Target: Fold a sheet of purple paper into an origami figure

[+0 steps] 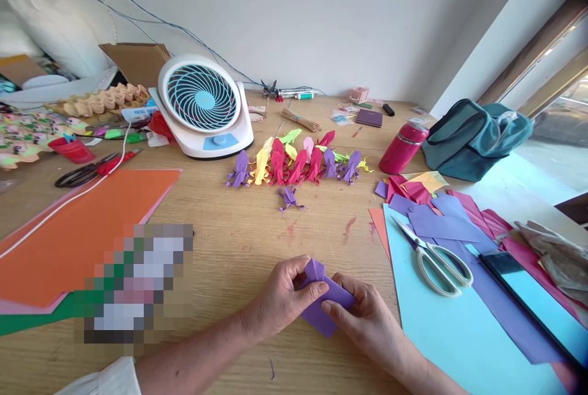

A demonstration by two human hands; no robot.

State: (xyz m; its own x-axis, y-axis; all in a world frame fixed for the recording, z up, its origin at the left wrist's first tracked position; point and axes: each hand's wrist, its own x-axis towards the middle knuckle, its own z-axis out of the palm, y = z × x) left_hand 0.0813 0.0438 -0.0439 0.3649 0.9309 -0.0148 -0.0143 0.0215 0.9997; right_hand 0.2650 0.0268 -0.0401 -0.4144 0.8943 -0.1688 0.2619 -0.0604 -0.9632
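Observation:
A partly folded piece of purple paper (323,315) is held between both hands above the front of the table. My left hand (287,291) pinches its upper left, thumb lying across the front beside a small pointed flap. On the right edge, my right hand (362,315) grips the paper between thumb and fingers. Beyond the hands a small purple folded paper figure (290,198) sits alone. Behind it stands a cluster of folded paper figures (296,165) in purple, yellow, red, pink and green.
White-handled scissors (434,260) lie on light blue paper (413,315) at right, near purple offcuts (441,223). A red flask (404,147) and teal bag (473,138) stand behind. At left are orange sheets (92,229), a fan (202,107) and black-handled scissors (82,173).

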